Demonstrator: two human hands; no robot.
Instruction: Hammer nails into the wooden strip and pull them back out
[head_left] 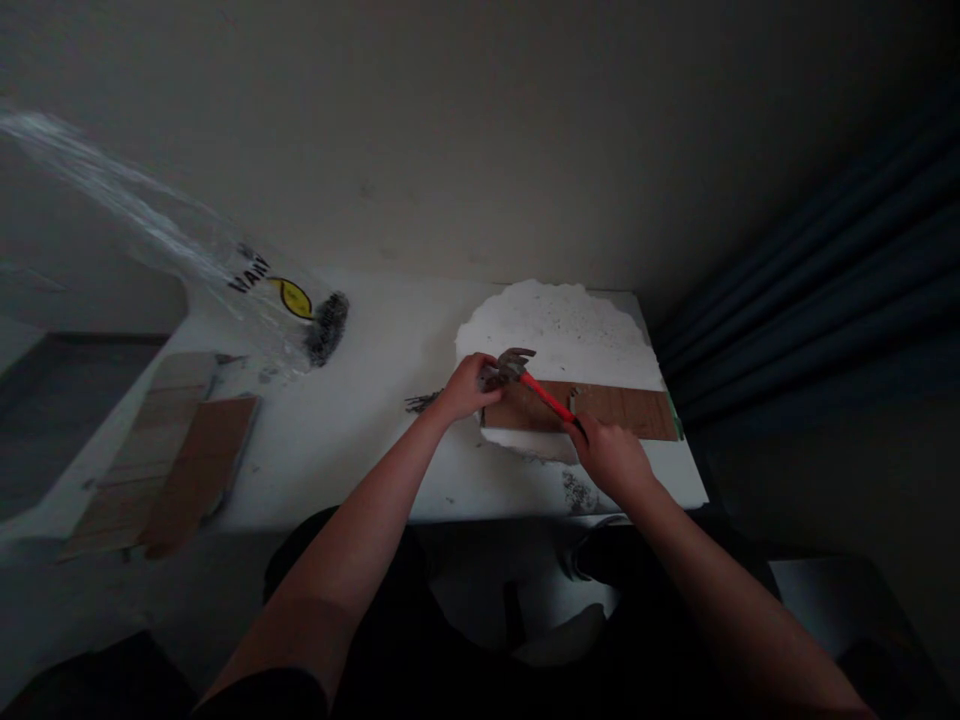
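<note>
My right hand is wrapped round the dark grip of a claw hammer with a red handle. The hammer's metal head is over the left end of a brown wooden board, right beside my left hand. The left fingers are bent together at that board end; whatever they pinch is hidden by the hand and hammer head. Under the board lies a white, ragged-edged slab. A small heap of dark nails sits left of my left wrist.
On the white table, a clear plastic bag with dark bits at its bottom stands at the back left. More boards lie at the left edge. A dark curtain hangs at right, and a wall rises behind.
</note>
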